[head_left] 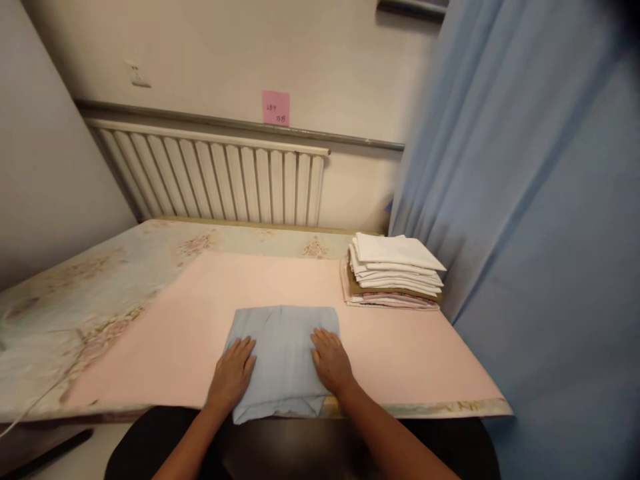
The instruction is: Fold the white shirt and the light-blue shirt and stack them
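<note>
A folded light blue cloth (283, 350) lies at the near edge of the table, on a pale pink sheet (270, 280). My left hand (233, 373) rests flat on the cloth's left side, fingers stretched out. My right hand (331, 360) lies flat on its right side, fingers also extended. Neither hand grips anything. The cloth's near edge hangs slightly over the table front.
A stack of folded white and patterned cloths (393, 270) sits at the far right of the table. A floral table cover (75, 300) shows on the left. A blue curtain (525, 200) hangs at the right, a white radiator (215, 173) stands behind, and a pink note (275, 107) is on the wall.
</note>
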### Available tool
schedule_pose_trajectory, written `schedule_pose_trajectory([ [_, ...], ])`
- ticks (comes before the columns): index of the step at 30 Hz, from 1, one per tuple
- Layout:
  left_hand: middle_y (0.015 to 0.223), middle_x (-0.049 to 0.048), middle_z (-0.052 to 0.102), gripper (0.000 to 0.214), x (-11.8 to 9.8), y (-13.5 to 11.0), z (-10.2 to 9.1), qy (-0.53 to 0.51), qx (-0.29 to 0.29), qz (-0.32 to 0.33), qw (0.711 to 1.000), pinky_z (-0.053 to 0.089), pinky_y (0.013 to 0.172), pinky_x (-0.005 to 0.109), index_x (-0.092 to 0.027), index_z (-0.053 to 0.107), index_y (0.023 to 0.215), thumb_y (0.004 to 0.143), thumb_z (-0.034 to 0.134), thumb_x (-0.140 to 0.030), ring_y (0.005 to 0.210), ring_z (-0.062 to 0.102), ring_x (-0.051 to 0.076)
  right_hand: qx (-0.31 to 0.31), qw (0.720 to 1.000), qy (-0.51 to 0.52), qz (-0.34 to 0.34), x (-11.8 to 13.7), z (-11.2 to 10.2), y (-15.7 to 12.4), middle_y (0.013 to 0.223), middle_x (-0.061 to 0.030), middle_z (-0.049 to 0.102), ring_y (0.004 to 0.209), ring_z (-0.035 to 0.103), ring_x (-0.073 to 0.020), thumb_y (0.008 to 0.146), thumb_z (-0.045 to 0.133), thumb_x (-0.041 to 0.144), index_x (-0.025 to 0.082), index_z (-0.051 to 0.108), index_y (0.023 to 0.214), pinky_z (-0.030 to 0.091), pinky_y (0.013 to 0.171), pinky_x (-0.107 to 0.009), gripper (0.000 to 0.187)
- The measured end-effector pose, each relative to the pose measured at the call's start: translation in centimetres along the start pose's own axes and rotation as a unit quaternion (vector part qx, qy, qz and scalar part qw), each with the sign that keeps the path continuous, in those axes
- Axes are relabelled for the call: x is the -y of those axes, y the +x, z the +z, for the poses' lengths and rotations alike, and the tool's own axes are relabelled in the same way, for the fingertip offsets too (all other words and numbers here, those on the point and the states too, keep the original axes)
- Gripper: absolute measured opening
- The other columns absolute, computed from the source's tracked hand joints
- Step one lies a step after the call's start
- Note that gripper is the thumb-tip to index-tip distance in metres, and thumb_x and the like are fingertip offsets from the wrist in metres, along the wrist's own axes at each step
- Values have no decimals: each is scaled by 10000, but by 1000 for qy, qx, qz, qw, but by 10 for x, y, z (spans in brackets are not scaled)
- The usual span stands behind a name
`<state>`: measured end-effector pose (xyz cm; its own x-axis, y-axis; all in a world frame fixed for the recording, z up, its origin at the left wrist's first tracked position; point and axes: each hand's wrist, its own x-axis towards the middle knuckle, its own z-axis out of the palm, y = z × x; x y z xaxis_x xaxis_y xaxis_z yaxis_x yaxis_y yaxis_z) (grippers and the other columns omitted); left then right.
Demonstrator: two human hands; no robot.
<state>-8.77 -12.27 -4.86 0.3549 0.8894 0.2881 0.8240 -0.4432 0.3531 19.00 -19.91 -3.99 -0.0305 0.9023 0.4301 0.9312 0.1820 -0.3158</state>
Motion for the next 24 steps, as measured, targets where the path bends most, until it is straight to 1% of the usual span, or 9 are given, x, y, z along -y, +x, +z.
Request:
schedule_pose_trajectory([
  [3, 1312, 110, 579, 491, -2, -11, -7, -72, -27, -37, 996, 344, 1082, 411, -131, 613, 1181, 878, 342, -405, 1274, 467, 240, 5, 1000, 1, 1, 1, -1, -1, 1360, -86, 522, 1305, 414, -216, 886, 449, 186, 186, 557, 1240, 288, 1105, -453, 370],
  [7, 1119, 110, 663, 428, -12, -45, -29, -119, -88, -147, 978, 433, 989, 400, -150, 635, 1048, 842, 372, -418, 1083, 592, 249, 7, 1000, -4, -5, 0, 0, -2, 1361, -99, 519, 1301, 418, -227, 889, 440, 179, 172, 553, 1244, 290, 1101, -465, 373],
  [11, 965, 61, 677, 338, -20, -90, -36, -193, -79, -257, 943, 475, 891, 384, -205, 615, 936, 806, 450, -469, 944, 630, 245, 1, 1000, -6, -16, -1, 1, -2, 1350, -109, 527, 1296, 425, -236, 887, 428, 166, 168, 549, 1252, 301, 1090, -483, 384],
  [14, 791, 27, 661, 378, -26, -112, -25, -328, -39, -332, 884, 513, 780, 377, -201, 597, 891, 746, 539, -545, 778, 656, 232, -8, 1000, 3, -20, -1, 1, -2, 1343, -112, 534, 1298, 425, -231, 893, 421, 170, 173, 549, 1253, 303, 1088, -485, 383],
  [16, 700, 7, 628, 433, -32, -116, -17, -437, 0, -372, 819, 534, 688, 359, -186, 586, 859, 707, 588, -592, 676, 653, 208, -7, 1000, 6, -21, 0, 0, -2, 1345, -116, 532, 1298, 426, -229, 895, 420, 172, 168, 550, 1254, 303, 1089, -484, 382],
  [18, 698, 9, 625, 458, -37, -114, -13, -522, 41, -403, 751, 544, 639, 337, -173, 583, 852, 686, 635, -596, 637, 648, 181, -3, 1000, 7, -18, 0, -1, -3, 1345, -118, 532, 1295, 431, -231, 894, 423, 173, 163, 555, 1250, 308, 1087, -486, 380],
  [19, 712, 17, 635, 456, -39, -112, -13, -547, 56, -414, 725, 545, 632, 323, -167, 585, 857, 682, 658, -581, 632, 648, 168, 0, 1000, 8, -17, 0, -1, -4, 1343, -118, 534, 1292, 435, -231, 892, 426, 175, 161, 558, 1247, 314, 1085, -487, 379],
  [21, 732, 38, 660, 433, -41, -108, -13, -574, 64, -423, 698, 542, 629, 296, -154, 588, 854, 683, 692, -539, 618, 647, 146, 9, 1000, 14, -12, -1, -3, -7, 1336, -115, 541, 1287, 443, -233, 889, 438, 182, 159, 564, 1243, 327, 1082, -488, 376],
  [24, 655, 39, 661, 410, -39, -104, -12, -579, 53, -416, 699, 524, 570, 276, -148, 572, 781, 670, 714, -516, 535, 622, 134, 21, 999, 31, -11, -4, -7, -20, 1327, -103, 551, 1286, 447, -234, 884, 462, 202, 164, 565, 1249, 347, 1078, -485, 381],
])
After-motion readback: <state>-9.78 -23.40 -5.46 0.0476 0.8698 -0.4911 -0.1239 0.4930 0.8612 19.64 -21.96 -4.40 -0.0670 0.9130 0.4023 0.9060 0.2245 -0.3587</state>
